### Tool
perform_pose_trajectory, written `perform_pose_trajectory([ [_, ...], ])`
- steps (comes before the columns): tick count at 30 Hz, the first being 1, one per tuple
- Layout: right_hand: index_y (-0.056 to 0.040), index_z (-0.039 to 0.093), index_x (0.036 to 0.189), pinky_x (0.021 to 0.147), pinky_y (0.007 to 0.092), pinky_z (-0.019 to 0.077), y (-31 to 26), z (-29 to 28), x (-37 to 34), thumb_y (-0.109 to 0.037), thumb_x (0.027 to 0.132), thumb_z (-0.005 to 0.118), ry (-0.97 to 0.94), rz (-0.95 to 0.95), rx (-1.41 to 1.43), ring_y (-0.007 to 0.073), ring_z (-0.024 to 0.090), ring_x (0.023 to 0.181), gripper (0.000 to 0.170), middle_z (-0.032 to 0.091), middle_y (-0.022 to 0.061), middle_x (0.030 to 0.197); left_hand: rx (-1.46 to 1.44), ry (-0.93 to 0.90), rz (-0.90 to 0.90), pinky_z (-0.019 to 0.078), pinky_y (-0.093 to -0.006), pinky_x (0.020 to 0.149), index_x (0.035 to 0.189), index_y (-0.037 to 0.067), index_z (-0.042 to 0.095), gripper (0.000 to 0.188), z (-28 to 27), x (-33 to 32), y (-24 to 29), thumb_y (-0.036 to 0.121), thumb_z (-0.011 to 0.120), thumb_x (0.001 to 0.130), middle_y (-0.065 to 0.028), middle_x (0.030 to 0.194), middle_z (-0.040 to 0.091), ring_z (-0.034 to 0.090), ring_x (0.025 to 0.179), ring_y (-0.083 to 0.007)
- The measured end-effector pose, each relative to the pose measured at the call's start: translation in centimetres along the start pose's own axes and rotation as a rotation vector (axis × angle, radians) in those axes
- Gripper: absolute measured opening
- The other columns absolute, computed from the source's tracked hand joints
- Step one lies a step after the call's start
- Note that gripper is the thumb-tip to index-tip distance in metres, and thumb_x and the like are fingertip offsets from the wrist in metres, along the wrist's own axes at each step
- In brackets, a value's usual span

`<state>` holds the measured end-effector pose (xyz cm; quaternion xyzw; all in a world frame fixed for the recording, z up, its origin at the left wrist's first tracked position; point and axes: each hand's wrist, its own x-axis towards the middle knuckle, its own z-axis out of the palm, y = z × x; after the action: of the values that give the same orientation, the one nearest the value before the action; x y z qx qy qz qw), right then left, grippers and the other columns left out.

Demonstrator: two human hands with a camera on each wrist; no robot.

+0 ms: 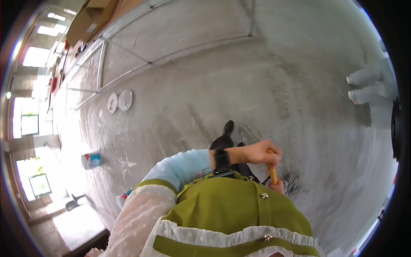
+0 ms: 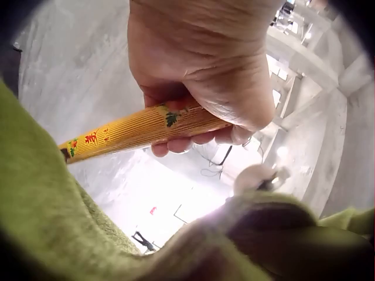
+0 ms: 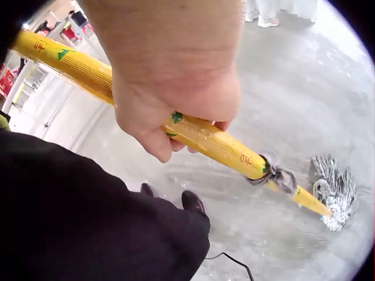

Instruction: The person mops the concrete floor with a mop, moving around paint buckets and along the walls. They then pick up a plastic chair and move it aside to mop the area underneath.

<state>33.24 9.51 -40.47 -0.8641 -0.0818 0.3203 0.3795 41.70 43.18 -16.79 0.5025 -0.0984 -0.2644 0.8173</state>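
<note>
Both of my hands hold one mop with a yellow, ribbed handle (image 3: 228,153). Around the upper part of that handle curl the fingers of my left hand (image 2: 199,64), also seen in the head view below a dark wristband (image 1: 221,159). My right hand (image 3: 176,108) grips the handle lower down. A dark strip (image 3: 274,175) is tied round the shaft below the right hand. At its lower end, the grey-white string mop head (image 3: 335,190) lies spread on the concrete floor; part of it shows in the head view beside my right hand (image 1: 277,186).
My dark shoes (image 3: 193,202) stand near the mop, with a black cable (image 3: 234,261) on the floor. To the left are a blue and red bucket (image 1: 91,160) and two round pale discs (image 1: 125,100). Metal bars (image 1: 150,63) cross the far floor. Another person's legs (image 1: 370,83) stand at right.
</note>
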Motion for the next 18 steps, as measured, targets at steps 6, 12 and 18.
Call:
perform_pose_trajectory([
  [6,-0.0002,0.053,0.069,0.056,0.0315,0.0429,-5.4,3.1,-4.1,-0.006,0.057,0.064,-0.236,0.352,-0.041,0.0183,0.056,0.059,0.017,0.054,0.0084,0.058,-0.01,-0.028,-0.127,0.0407,-0.0271,0.063,0.059,0.0,0.05,0.017,0.8,-3.4,-0.4,0.01,0.049,0.073,-0.0041,0.058,0.052,0.05,0.06,-0.0126],
  [12,-0.0005,0.053,0.067,0.056,0.0305,0.0433,-12.5,10.3,-0.7,-0.005,0.057,0.062,-0.142,0.12,0.221,0.0168,0.056,0.058,0.015,0.055,0.0057,0.059,0.038,0.048,0.044,0.0403,-0.0269,0.054,0.056,0.001,0.05,0.023,-4.1,-12.4,4.5,0.016,0.051,0.073,-0.0047,0.053,0.052,0.049,0.052,-0.0132],
  [18,-0.0053,0.056,0.076,0.059,0.0285,0.0422,-24.0,22.3,6.5,-0.011,0.059,0.064,-0.275,-0.093,0.186,0.0201,0.054,0.062,0.02,0.055,0.0078,0.068,0.101,0.316,0.176,0.0377,-0.0224,0.053,0.069,0.0,0.056,0.016,-13.3,-32.7,10.9,0.014,0.056,0.077,-0.0028,0.064,0.054,0.049,0.059,-0.0082],
])
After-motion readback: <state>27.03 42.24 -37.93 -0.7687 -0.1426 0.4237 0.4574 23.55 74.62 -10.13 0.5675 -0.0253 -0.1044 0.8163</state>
